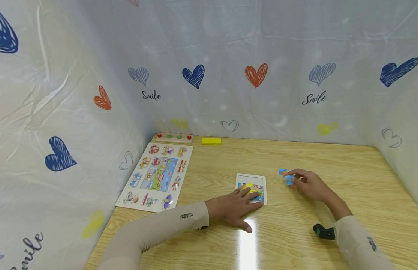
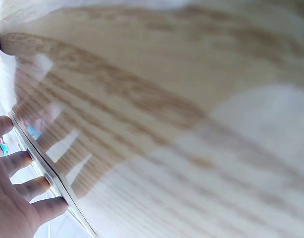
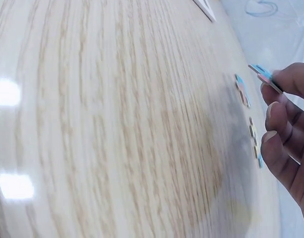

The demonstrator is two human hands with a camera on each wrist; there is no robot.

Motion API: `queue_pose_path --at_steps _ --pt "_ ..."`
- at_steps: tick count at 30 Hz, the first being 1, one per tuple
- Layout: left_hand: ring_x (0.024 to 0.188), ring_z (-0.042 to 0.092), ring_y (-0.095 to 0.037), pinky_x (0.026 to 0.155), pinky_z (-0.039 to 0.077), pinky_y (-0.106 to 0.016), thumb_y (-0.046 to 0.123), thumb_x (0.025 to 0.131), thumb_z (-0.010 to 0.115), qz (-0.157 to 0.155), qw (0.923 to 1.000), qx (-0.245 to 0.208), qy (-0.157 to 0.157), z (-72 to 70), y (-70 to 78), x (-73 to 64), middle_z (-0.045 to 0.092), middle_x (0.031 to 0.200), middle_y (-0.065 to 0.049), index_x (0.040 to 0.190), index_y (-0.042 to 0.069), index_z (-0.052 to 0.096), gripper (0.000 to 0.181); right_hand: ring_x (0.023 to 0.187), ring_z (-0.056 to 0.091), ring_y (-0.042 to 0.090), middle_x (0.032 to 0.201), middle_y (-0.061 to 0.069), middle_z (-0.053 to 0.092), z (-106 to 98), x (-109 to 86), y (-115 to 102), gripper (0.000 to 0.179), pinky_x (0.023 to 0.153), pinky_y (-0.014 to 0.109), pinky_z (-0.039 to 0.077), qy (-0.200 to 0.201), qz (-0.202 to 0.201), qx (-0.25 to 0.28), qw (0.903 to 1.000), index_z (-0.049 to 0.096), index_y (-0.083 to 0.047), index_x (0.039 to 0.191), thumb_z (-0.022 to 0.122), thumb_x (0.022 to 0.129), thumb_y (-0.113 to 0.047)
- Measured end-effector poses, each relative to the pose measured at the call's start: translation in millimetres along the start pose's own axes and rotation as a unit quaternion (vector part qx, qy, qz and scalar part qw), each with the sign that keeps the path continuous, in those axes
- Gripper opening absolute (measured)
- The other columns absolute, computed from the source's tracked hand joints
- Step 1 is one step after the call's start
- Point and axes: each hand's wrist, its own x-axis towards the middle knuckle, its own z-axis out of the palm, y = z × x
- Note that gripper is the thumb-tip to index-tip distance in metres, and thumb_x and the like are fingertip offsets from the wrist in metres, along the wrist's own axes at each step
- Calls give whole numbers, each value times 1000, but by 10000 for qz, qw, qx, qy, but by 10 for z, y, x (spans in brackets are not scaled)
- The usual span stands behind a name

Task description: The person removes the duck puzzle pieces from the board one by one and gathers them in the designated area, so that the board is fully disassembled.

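My left hand (image 1: pixel 234 208) rests with spread fingers on a small white jigsaw tray (image 1: pixel 250 179), covering part of the assembled pieces. Yellow and multicoloured pieces (image 1: pixel 250 185) show above and between those fingers. In the left wrist view, the fingertips lie over the edge of the tray (image 2: pixel 48 171). To the right of the tray, my right hand (image 1: pixel 310 183) pinches a blue and pink jigsaw piece (image 3: pixel 266 77) between thumb and index finger. Below that hand in the right wrist view, other jigsaw pieces (image 3: pixel 242 90) lie on the table.
A large picture puzzle board (image 1: pixel 186 157) lies on the left. Behind it stands a wooden peg rack (image 1: pixel 175 138) with red and green beads, and a yellow block (image 1: pixel 211 141) is beside that. Patterned cloth (image 1: pixel 283 112) walls the table. A black device (image 1: pixel 324 231) sits by the right sleeve.
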Motion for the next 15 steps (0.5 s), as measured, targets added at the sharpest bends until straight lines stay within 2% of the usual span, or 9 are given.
queue_pose_path --at_steps 10,15 --pt "156 11 -32 121 25 -51 81 92 32 7 9999 -98 17 31 -12 8 7 170 -4 163 30 9 91 58 55 12 97 17 62 -127 -46 108 30 52 26 46 68 274 178 9994 56 4 128 56 104 -13" --pt "156 11 -32 121 26 -51 81 91 33 14 9999 -99 49 37 -11 7 7 170 -4 163 30 9 91 60 56 13 99 18 62 -215 -65 132 34 53 26 47 140 421 71 9990 56 5 131 57 104 -17"
